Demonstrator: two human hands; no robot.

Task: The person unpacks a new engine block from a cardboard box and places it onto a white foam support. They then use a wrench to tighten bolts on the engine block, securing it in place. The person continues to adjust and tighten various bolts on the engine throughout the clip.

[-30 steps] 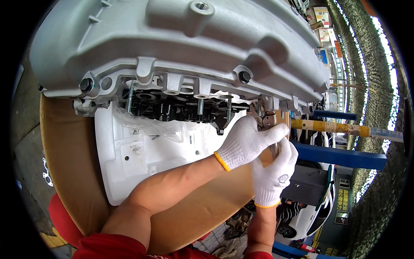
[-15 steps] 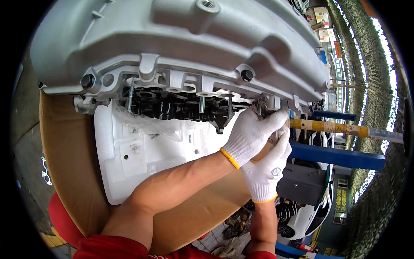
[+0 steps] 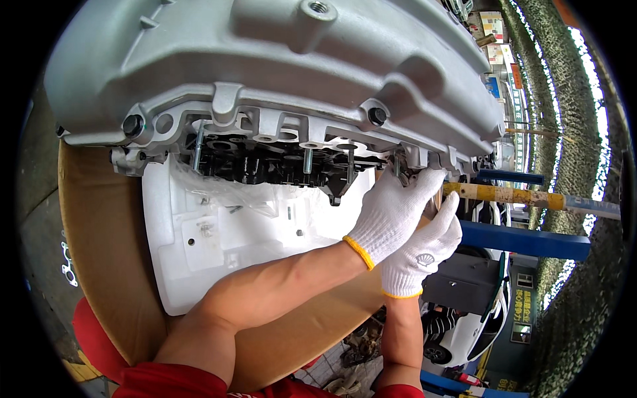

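Note:
A large silver-grey engine (image 3: 298, 73) with a cast metal cover spans the upper view. Both hands wear white knit gloves with yellow cuffs and work at its lower right edge. My left hand (image 3: 391, 212) is closed at a small metal part (image 3: 400, 167) under the cover, its fingertips partly hidden. Just below and to the right, my right hand (image 3: 421, 259) has its fingers curled up beside a brownish metal piece (image 3: 434, 204), mostly hidden behind the gloves. Threaded studs (image 3: 308, 161) hang from the engine's underside, in front of black inner parts (image 3: 265, 166).
Beneath the engine, a cardboard box (image 3: 99, 239) holds white foam (image 3: 199, 278) and clear plastic wrap (image 3: 225, 192). A yellow pole (image 3: 504, 192) and a blue beam (image 3: 531, 240) stand at right, near a grey case (image 3: 458, 282) and a white car (image 3: 464, 331). Metal gaskets (image 3: 68, 265) lie at left.
My right hand has shifted slightly right and its fingers have moved away from the left hand. My left hand stays at the engine's edge, tilted a little.

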